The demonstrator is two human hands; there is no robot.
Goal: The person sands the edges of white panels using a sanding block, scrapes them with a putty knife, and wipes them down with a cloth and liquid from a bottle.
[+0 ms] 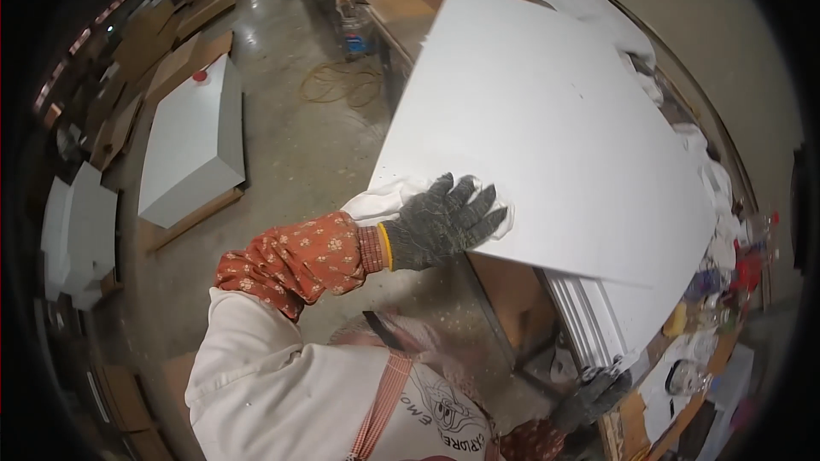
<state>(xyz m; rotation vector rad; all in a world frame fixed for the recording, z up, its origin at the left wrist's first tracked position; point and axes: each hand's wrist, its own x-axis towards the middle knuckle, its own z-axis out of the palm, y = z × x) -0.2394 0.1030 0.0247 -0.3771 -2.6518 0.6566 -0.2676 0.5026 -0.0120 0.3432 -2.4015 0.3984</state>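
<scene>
A large white panel lies tilted across the view in front of me. My left hand, in a dark grey knit glove with a yellow cuff edge, rests on its near left edge with fingers spread. Beneath that palm a white cloth is bunched, and part of it hangs past the edge. Lower right, my right hand in a similar dark glove has its fingers closed at the panel's near corner; shadow dims it. Under the panel, several white grooved strips or board edges show beside that hand.
Clear plastic bottles and other small items crowd the bench at right. White boxy stacks stand on the floor at left, one with a red round object on top. A yellowish hose lies coiled on the concrete floor.
</scene>
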